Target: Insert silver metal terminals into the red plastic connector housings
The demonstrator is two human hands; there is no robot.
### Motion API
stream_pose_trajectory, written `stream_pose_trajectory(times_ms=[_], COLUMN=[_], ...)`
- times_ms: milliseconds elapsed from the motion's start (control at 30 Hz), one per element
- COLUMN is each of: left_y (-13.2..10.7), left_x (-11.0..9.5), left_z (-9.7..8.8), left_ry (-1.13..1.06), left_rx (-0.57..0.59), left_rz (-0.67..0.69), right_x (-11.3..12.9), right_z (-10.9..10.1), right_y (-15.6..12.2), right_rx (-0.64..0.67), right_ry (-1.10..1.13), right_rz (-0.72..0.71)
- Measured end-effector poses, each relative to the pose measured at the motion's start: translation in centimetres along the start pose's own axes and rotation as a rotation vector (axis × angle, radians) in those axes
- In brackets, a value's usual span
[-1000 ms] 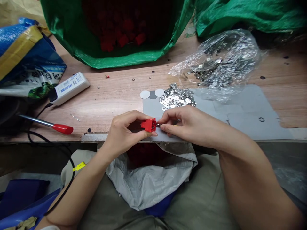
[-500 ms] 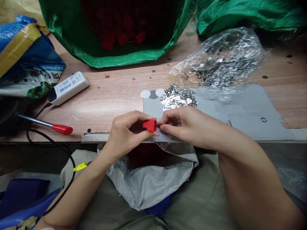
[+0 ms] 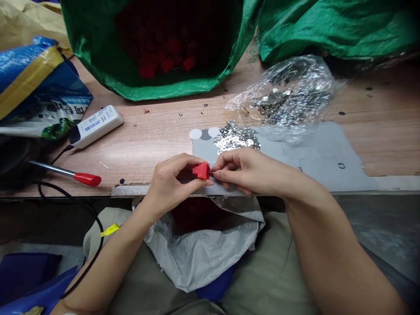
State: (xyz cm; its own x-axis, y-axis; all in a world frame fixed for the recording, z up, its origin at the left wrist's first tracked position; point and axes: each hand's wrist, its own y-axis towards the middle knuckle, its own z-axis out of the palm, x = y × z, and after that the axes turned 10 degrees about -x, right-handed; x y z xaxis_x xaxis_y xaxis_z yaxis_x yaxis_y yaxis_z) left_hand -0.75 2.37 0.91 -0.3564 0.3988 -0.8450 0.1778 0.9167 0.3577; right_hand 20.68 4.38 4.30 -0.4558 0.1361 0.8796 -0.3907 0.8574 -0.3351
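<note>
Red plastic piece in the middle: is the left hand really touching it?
Touching. The head view shows the left hand pinching the red plastic piece between thumb and forefinger.

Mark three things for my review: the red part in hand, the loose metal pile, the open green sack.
Red part (image 3: 201, 171): head view, on its body.
Metal pile (image 3: 236, 136): head view, near its middle.
Green sack (image 3: 160, 92): head view, on its near rim.
</note>
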Motion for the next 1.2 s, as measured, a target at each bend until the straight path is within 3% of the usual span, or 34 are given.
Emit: stream_pose_trajectory(times_ms=[467,767,1000,1200], left_y=[0.0,0.0,-0.3,-0.3], left_x=[-0.1,-0.1,0.2,-0.1], left_z=[-0.3,-0.2,-0.3,-0.5], left_ry=[0.028,0.0,-0.003,0.015], left_rx=[0.01,0.002,-0.005,0.02], left_rz=[0.06,0.079,0.046,0.067], right_x=[-0.1,0.1,0.1,0.5], right_z=[0.3,1.5,0.7,0.7], right_y=[-0.2,-0.7,-0.9,-1.3], right_rx=[-0.011,-0.216,-0.125,-0.157], right_ry=[-0.023,-0.203,-0.13,-0.196], right_rz=[0.014,-0.108,-0.086,-0.099])
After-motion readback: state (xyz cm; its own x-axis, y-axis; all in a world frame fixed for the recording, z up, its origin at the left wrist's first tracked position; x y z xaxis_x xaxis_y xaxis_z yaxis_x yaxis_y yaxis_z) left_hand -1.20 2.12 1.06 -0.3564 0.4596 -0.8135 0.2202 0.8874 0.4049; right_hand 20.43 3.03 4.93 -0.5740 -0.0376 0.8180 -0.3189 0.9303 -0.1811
